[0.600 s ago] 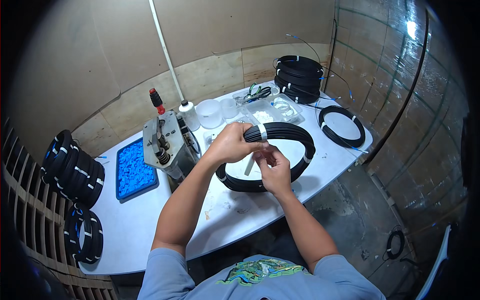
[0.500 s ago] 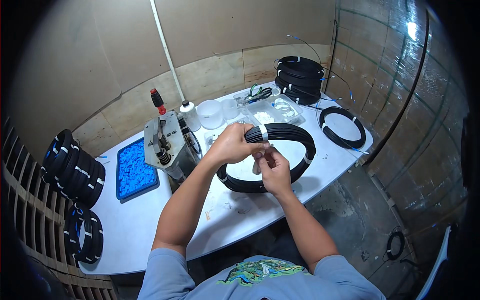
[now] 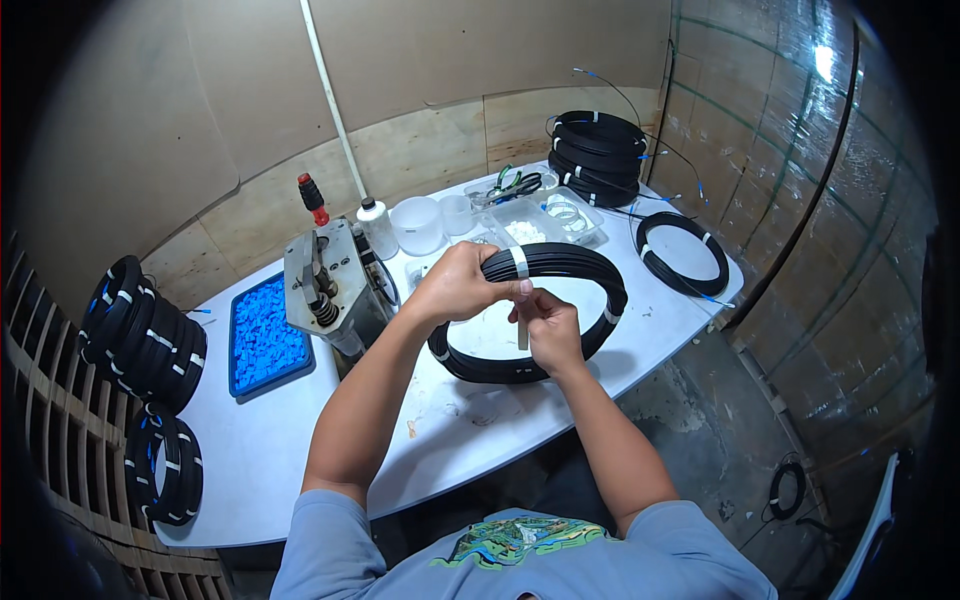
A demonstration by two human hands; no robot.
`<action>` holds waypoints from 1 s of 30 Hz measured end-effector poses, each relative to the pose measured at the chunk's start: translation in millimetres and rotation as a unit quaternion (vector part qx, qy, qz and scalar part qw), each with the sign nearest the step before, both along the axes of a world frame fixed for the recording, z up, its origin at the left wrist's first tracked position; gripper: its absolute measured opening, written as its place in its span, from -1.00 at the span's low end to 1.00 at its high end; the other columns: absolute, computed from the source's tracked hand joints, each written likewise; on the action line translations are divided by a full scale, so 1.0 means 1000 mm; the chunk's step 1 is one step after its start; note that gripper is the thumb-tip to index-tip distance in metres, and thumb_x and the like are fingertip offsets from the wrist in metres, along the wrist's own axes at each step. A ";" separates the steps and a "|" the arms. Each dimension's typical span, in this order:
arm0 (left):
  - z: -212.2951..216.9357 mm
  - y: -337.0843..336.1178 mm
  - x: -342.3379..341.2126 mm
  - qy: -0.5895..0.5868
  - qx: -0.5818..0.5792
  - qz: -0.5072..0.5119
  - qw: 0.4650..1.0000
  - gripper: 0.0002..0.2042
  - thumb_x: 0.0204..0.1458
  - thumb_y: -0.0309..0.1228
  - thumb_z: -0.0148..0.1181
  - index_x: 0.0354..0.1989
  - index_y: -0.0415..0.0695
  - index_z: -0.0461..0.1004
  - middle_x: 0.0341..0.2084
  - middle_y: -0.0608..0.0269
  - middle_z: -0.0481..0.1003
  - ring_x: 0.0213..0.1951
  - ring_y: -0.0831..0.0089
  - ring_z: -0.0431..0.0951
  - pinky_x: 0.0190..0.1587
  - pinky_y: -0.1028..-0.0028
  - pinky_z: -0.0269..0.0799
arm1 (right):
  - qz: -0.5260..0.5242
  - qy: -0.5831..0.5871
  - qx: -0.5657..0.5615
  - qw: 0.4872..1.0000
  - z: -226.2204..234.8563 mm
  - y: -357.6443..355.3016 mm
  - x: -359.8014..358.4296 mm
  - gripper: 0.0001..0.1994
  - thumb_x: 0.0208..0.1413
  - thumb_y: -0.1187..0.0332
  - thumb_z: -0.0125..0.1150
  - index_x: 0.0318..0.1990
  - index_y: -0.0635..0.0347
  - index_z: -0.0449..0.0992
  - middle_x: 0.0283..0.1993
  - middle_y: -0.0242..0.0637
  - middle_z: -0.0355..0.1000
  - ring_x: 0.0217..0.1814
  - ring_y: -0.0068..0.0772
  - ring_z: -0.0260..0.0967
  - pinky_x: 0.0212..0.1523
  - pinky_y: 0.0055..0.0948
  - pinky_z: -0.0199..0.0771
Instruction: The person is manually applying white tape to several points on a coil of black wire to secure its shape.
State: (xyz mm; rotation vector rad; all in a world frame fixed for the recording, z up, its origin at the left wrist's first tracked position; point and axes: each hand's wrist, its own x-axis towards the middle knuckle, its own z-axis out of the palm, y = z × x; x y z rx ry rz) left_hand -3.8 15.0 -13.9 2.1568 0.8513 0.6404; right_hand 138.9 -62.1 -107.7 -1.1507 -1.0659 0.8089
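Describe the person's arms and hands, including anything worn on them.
The left hand and right hand are both gloveless. The forearms are bare, with no jewellery visible. The short sleeves are plain grey-blue and end above the elbows; they belong to a grey-blue T-shirt with a mostly green chest print.

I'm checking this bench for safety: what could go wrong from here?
The left hand grips the black coil beside a white band; if that grip slackened, the coil might slip or tip.

The right hand is close to the left, by a pale strip, so fingers might get pinched.

The flat coil has a loose end near the table's edge, which could snag.
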 end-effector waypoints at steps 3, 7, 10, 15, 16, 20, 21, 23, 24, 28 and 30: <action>0.010 -0.012 0.001 0.014 0.031 0.021 0.999 -0.63 -0.13 -0.12 0.49 -0.49 -0.24 0.60 -0.70 0.21 0.51 -0.63 0.48 0.44 -0.52 0.41 0.33 | 0.032 -0.006 0.034 0.999 -0.005 0.016 0.010 -0.77 0.27 0.23 0.19 -0.18 0.24 0.59 -0.36 -0.43 0.52 -0.35 -0.67 0.36 -0.30 -0.58 0.34; 0.012 -0.024 0.009 0.030 0.094 0.046 0.994 -0.66 -0.14 -0.21 0.47 -0.48 -0.28 0.57 -0.73 0.12 0.46 -0.64 0.39 0.43 -0.47 0.35 0.38 | -0.003 -0.148 0.078 0.986 -0.005 0.052 0.039 -0.65 0.12 0.43 0.25 0.09 0.19 0.46 -0.18 -0.39 0.51 -0.17 -0.61 0.40 -0.13 -0.51 0.41; 0.009 -0.025 0.005 0.024 0.144 0.072 0.987 -0.72 -0.14 -0.27 0.43 -0.47 -0.27 0.59 -0.70 0.04 0.51 -0.63 0.25 0.52 -0.46 0.30 0.41 | 0.100 0.001 0.043 0.994 0.028 0.043 0.039 -0.39 0.01 0.36 0.37 0.25 0.15 0.32 -0.18 -0.30 0.53 -0.14 -0.47 0.47 -0.08 -0.41 0.46; -0.003 -0.021 0.006 0.028 0.242 0.105 0.964 -0.76 -0.12 -0.29 0.35 -0.49 -0.26 0.57 -0.68 -0.09 0.49 -0.56 -0.02 0.55 -0.43 0.19 0.46 | -0.093 -0.237 0.025 0.967 -0.002 0.031 0.033 -0.29 -0.07 0.20 0.49 0.24 0.19 0.33 -0.17 -0.19 0.57 -0.13 -0.29 0.54 -0.06 -0.40 0.50; -0.005 -0.021 0.005 0.028 0.242 0.107 0.964 -0.76 -0.12 -0.29 0.35 -0.49 -0.26 0.57 -0.68 -0.09 0.49 -0.56 -0.02 0.55 -0.43 0.19 0.46 | -0.056 -0.253 0.005 0.966 0.000 0.013 0.031 -0.42 -0.07 0.20 0.49 0.11 0.21 0.45 -0.26 -0.21 0.58 -0.23 -0.33 0.55 -0.15 -0.41 0.50; -0.006 -0.019 -0.001 0.023 0.242 0.130 0.961 -0.77 -0.12 -0.30 0.34 -0.50 -0.25 0.56 -0.68 -0.10 0.49 -0.54 -0.06 0.55 -0.42 0.17 0.47 | -0.027 -0.309 0.109 0.944 0.050 -0.050 0.028 -0.80 -0.05 0.30 0.47 -0.51 0.25 0.64 -0.73 -0.39 0.40 -0.69 -0.63 0.30 -0.60 -0.57 0.27; -0.005 -0.020 0.000 0.023 0.236 0.124 0.963 -0.77 -0.12 -0.30 0.34 -0.50 -0.25 0.56 -0.68 -0.10 0.49 -0.54 -0.06 0.55 -0.42 0.18 0.47 | -0.040 -0.298 0.169 0.939 0.062 -0.053 0.034 -0.82 -0.04 0.36 0.46 -0.54 0.25 0.60 -0.72 -0.38 0.38 -0.70 -0.64 0.26 -0.62 -0.58 0.23; -0.003 -0.022 0.000 0.033 0.225 0.119 0.967 -0.77 -0.14 -0.29 0.33 -0.50 -0.23 0.56 -0.65 -0.11 0.51 -0.51 -0.08 0.56 -0.38 0.13 0.50 | -0.097 -0.310 0.201 0.924 0.102 -0.050 0.043 -0.79 0.01 0.39 0.40 -0.57 0.25 0.54 -0.66 -0.34 0.43 -0.65 -0.60 0.32 -0.59 -0.56 0.26; 0.000 -0.025 0.003 0.040 0.220 0.112 0.968 -0.77 -0.15 -0.27 0.32 -0.50 -0.22 0.57 -0.62 -0.12 0.53 -0.48 -0.10 0.57 -0.33 0.09 0.52 | -0.094 -0.324 0.187 0.923 0.121 -0.041 0.051 -0.78 0.05 0.32 0.37 -0.50 0.27 0.56 -0.62 -0.29 0.47 -0.61 -0.55 0.38 -0.56 -0.52 0.32; 0.004 -0.035 0.015 0.029 0.250 0.097 0.963 -0.83 -0.17 -0.35 0.32 -0.50 -0.21 0.56 -0.64 -0.09 0.50 -0.49 -0.09 0.55 -0.39 0.16 0.48 | 0.179 -0.442 -0.078 0.875 0.138 0.039 0.093 -0.42 0.27 -0.19 -0.10 0.03 0.14 0.54 -0.32 -0.21 0.58 -0.40 -0.35 0.52 -0.30 -0.42 0.47; 0.004 -0.038 0.016 0.028 0.248 0.097 0.963 -0.84 -0.18 -0.36 0.32 -0.50 -0.20 0.57 -0.64 -0.09 0.51 -0.49 -0.09 0.55 -0.38 0.15 0.49 | 0.357 -0.340 -0.283 0.822 0.138 0.051 0.090 -0.28 0.28 -0.34 -0.36 0.31 -0.01 0.31 -0.16 -0.14 0.59 -0.30 -0.25 0.58 -0.26 -0.43 0.54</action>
